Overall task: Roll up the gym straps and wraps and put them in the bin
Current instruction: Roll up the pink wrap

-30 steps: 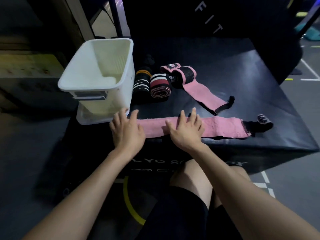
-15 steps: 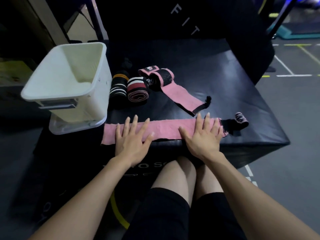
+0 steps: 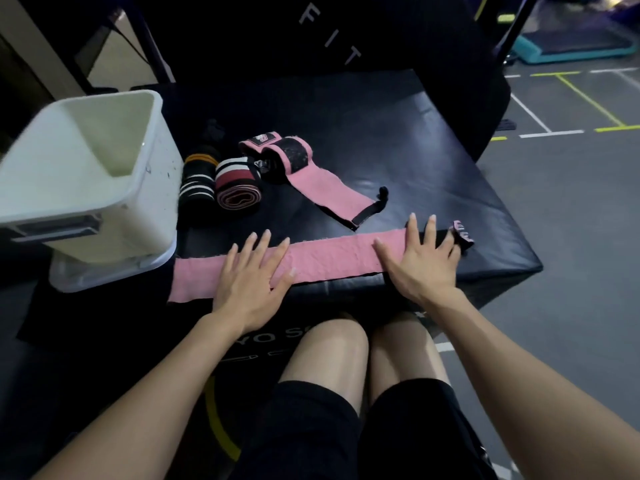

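- Step in hand: flattening the unrolled pink wrap (image 3: 329, 263) along the near edge of the black worktop (image 3: 415, 150); rolling judged not yet begun.
- Left hand (image 3: 251, 277): fingers straight and spread, pressing flat on the wrap's left half.
- Right hand (image 3: 424, 259): likewise flat, on the wrap's right end, beside its black fastening tab.
- Next move: needs one end pinched and turned over tightly.
- White bin (image 3: 86, 174) stands left, near the wrap's left end.

L hand (image 3: 251, 282) & R hand (image 3: 424, 265) press flat on pink wrap (image 3: 329, 261) along black box (image 3: 415, 161) edge; white bin (image 3: 152, 161) at left.
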